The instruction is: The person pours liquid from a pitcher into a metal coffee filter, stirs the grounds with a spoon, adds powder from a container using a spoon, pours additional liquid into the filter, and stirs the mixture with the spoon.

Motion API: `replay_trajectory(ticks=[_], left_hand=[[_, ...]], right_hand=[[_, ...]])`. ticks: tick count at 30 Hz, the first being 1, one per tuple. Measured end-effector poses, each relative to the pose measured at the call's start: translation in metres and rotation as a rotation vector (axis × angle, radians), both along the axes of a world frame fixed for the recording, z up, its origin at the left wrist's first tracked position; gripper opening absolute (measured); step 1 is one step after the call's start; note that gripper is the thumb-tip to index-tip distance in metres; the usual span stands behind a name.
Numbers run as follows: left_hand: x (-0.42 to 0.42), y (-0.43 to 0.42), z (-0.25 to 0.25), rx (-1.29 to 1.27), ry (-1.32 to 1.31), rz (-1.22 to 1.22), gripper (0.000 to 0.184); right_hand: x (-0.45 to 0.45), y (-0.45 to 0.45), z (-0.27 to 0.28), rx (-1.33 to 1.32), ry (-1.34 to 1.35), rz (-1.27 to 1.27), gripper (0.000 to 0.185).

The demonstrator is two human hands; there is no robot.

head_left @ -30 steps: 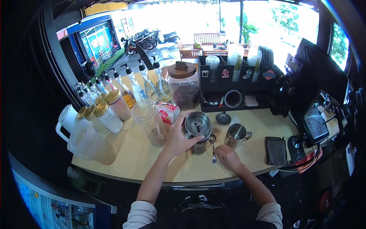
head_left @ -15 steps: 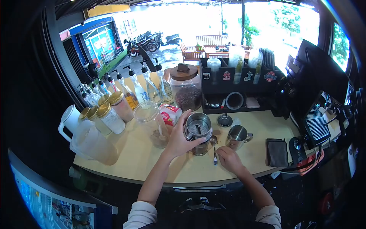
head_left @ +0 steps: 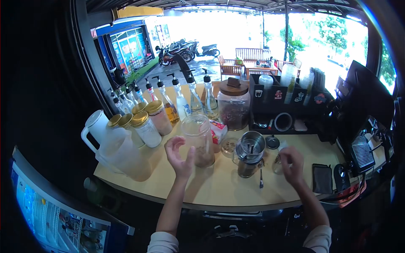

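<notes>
My left hand (head_left: 180, 158) is raised, its fingers curved and apart with nothing in them. It is in front of an open clear jar (head_left: 203, 147) with brown powder at the bottom. A metal drip filter (head_left: 252, 145) sits on a glass (head_left: 248, 170) between my hands. Beside the glass lies a spoon (head_left: 261, 179). My right hand (head_left: 292, 162) hovers to the right with fingers curled together; whether anything is inside them is hidden. It covers most of a metal cup (head_left: 277, 165).
A small round metal lid (head_left: 272, 142) and a clear jar lid (head_left: 229, 145) lie behind. Gold-lidded jars (head_left: 145, 130), a pitcher (head_left: 120, 154) and pump bottles (head_left: 171, 105) line the left. A wood-lidded jar (head_left: 233, 107), black organizer (head_left: 291, 99) and dark pouch (head_left: 322, 178) are further right.
My left hand has let go of the drip filter and moved left toward the clear jar. My right hand has lifted away from beside the spoon. The view has shifted, so the counter appears further right.
</notes>
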State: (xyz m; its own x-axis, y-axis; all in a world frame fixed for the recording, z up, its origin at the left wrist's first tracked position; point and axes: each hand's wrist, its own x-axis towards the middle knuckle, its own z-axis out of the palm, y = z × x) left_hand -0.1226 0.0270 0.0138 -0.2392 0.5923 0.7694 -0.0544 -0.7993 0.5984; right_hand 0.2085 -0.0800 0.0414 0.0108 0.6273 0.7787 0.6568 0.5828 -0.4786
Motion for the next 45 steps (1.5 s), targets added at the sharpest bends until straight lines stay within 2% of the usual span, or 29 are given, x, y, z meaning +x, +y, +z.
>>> replay_trajectory(ticks=[1,2,3,4,6,7,10,14,19,20,23,24,26,28,30,34,36,40,42,43,45], left_hand=[[-0.004,0.005,-0.007,-0.066,0.122,0.098,0.066],[-0.009,0.012,-0.016,-0.132,0.245,0.195,0.074],[-0.014,0.022,-0.033,-0.241,0.365,0.173,0.088],[-0.011,0.022,-0.038,-0.243,0.359,0.172,0.088],[0.003,0.02,-0.051,-0.47,0.166,-0.326,0.094],[0.001,0.022,-0.054,-0.472,0.153,-0.33,0.094],[-0.015,0.03,-0.059,-0.515,0.439,-0.17,0.095],[-0.03,0.03,-0.066,-0.415,0.514,-0.021,0.095],[-0.034,0.026,-0.062,-0.235,0.503,-0.094,0.097],[-0.034,0.026,-0.064,-0.238,0.499,-0.1,0.097],[-0.033,0.022,-0.058,-0.221,0.511,-0.113,0.096],[-0.033,0.022,-0.058,-0.204,0.512,-0.116,0.096],[-0.033,0.023,-0.058,-0.195,0.514,-0.12,0.096],[-0.033,0.022,-0.055,-0.177,0.548,-0.098,0.095],[-0.032,0.021,-0.055,-0.179,0.543,-0.11,0.095],[-0.031,0.021,-0.055,-0.189,0.551,-0.115,0.096],[-0.031,0.022,-0.056,-0.184,0.556,-0.105,0.096],[-0.031,0.021,-0.056,-0.166,0.57,-0.088,0.096],[-0.031,0.019,-0.055,-0.181,0.578,-0.086,0.096],[-0.031,0.019,-0.055,-0.194,0.584,-0.083,0.097],[-0.031,0.019,-0.056,-0.195,0.575,-0.089,0.097]], right_hand=[[-0.008,0.005,0.016,-0.053,0.014,0.006,0.015],[-0.022,0.011,0.037,0.015,-0.027,0.075,0.015],[-0.039,0.017,0.058,0.084,-0.07,0.144,0.016],[-0.055,0.021,0.073,0.042,-0.085,0.196,0.014],[-0.086,0.031,0.092,-0.031,-0.137,0.307,0.013],[-0.1,0.037,0.098,-0.062,-0.173,0.366,0.014],[-0.135,0.062,0.098,-0.016,-0.289,0.47,0.015],[-0.165,0.085,0.102,-0.054,-0.37,0.503,0.016],[-0.18,0.116,0.104,-0.558,-0.68,0.55,0.016],[-0.181,0.121,0.099,-0.565,-0.682,0.547,0.016],[-0.188,0.147,0.066,-0.674,-1.002,0.45,0.019],[-0.19,0.152,0.059,-0.677,-1.002,0.453,0.019],[-0.19,0.158,0.043,-0.503,-1.339,0.582,0.025],[-0.191,0.158,0.033,-0.439,-1.376,0.552,0.031],[-0.189,0.164,0.022,-0.085,-1.759,0.498,0.036],[-0.18,0.159,0.014,0.106,-1.774,0.389,0.038],[-0.178,0.159,0.014,-0.371,-1.197,0.547,0.037],[-0.184,0.158,0.027,-0.513,-1.369,0.413,0.035],[-0.184,0.159,0.026,-0.298,-1.479,0.47,0.034],[-0.185,0.155,0.029,-0.299,-1.479,0.467,0.034],[-0.187,0.146,0.037,-0.535,-1.228,0.473,0.033]])
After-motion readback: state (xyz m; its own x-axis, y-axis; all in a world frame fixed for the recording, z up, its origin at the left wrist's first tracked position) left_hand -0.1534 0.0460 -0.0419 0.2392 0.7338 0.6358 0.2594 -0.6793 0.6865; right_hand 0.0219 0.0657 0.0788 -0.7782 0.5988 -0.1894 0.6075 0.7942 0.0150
